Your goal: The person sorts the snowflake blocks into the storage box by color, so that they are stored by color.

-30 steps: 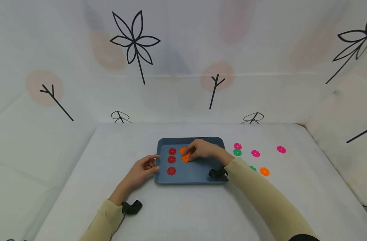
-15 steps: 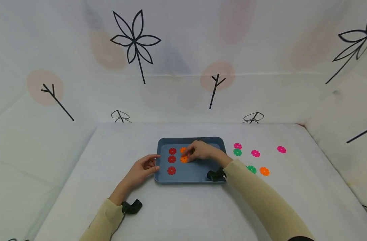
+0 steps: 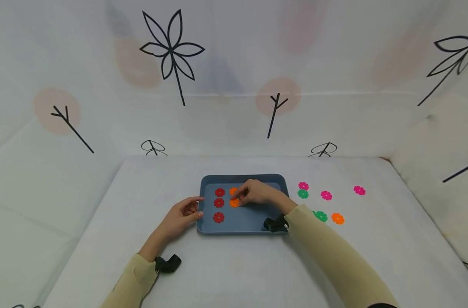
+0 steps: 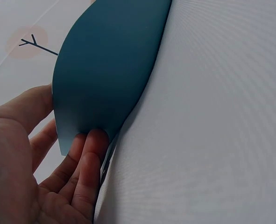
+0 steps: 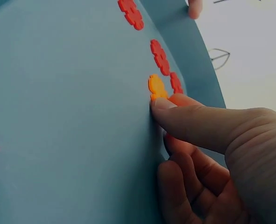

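A blue-grey tray lies on the white table. My left hand holds its left side, thumb and fingers at the rim; in the left wrist view several fingertips press against the outer wall. Inside the tray, my right hand pinches an orange flower-shaped piece between thumb and fingers, low over the tray floor. Another orange flower piece sits just behind it, partly covered by the fingers. To the left, red flower pieces form a column. The right wrist view shows the pinched orange piece partly hidden by the thumb.
Right of the tray lie loose flower pieces: pink and one pink piece touching a green piece. Nearer are another green piece, partly behind the sleeve, and an orange piece. A patterned cloth stands behind.
My right hand has shifted slightly left with the orange flower piece, then stayed in place. The sleeve has uncovered more of the near green piece. My left hand has not moved.
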Tool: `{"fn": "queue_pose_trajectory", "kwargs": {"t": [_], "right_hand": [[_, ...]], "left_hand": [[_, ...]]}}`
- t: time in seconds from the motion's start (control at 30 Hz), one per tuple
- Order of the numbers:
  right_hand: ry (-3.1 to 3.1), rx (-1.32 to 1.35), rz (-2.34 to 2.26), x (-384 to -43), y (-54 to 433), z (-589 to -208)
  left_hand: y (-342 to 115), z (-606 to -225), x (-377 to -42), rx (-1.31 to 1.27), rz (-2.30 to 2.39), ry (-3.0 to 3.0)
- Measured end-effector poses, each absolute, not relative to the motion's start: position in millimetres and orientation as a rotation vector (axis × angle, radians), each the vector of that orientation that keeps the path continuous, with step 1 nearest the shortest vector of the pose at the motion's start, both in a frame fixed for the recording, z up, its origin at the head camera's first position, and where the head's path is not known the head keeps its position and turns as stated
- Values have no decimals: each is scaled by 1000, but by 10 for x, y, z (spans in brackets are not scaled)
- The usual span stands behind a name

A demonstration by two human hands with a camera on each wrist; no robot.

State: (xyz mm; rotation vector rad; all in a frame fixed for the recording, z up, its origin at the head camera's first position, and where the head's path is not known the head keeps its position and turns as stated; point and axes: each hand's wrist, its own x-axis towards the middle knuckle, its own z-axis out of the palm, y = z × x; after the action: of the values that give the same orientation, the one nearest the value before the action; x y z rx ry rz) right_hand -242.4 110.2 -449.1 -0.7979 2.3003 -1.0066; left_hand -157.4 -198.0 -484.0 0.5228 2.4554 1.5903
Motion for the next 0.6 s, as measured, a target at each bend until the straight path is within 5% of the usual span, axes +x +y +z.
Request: {"fn": "queue_pose_trajectory", "kwargs": {"t": [0.6], "right_hand": [[2311,-785,-1058,-2468,1295,-4437]], "left_hand": [[-1891,-4529,-1442,507,1582,2443]]}}
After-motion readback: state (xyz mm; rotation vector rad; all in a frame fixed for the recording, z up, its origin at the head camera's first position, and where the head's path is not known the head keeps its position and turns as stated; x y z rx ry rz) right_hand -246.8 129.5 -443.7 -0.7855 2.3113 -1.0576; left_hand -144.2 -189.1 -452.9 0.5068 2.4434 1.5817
